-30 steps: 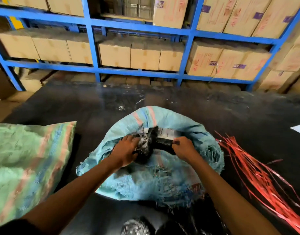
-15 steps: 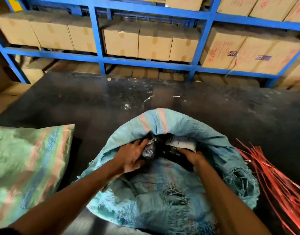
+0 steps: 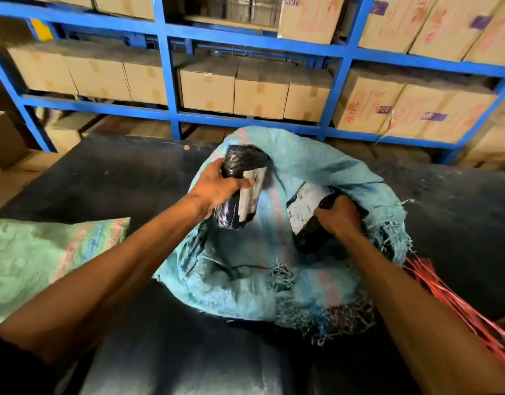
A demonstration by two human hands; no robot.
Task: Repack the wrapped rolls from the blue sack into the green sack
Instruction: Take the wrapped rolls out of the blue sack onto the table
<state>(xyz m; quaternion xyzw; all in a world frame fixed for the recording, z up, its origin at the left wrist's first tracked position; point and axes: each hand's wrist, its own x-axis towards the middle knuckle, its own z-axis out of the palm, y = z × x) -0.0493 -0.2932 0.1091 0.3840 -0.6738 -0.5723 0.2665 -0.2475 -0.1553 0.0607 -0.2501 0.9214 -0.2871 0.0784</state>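
Head view puts you in front of a blue shelving rack (image 3: pixel 171 81) that fills the background, its bays stacked with cardboard boxes (image 3: pixel 259 92). Below it spreads a dark table surface (image 3: pixel 117 178), and on that surface, right before you, sits the blue sack (image 3: pixel 345 172), its mouth slumped open and its frayed edge hanging toward you. To your left lies the green sack (image 3: pixel 46 260), flat on the table and well apart from both of your hands. At the right edge, a bundle of red plastic strips (image 3: pixel 459 303) trails across the table beside the blue sack.

Your hands are apart, each clamped on its own load. Your left hand (image 3: pixel 217 189) grips a wrapped roll (image 3: pixel 239 163), black plastic with a white label, and holds it above the near-left rim of the blue sack. Your right hand (image 3: pixel 342 218) has its fingers curled round a second wrapped roll (image 3: pixel 311 220), also black with a white label, which sits low in the sack's mouth on the right side.
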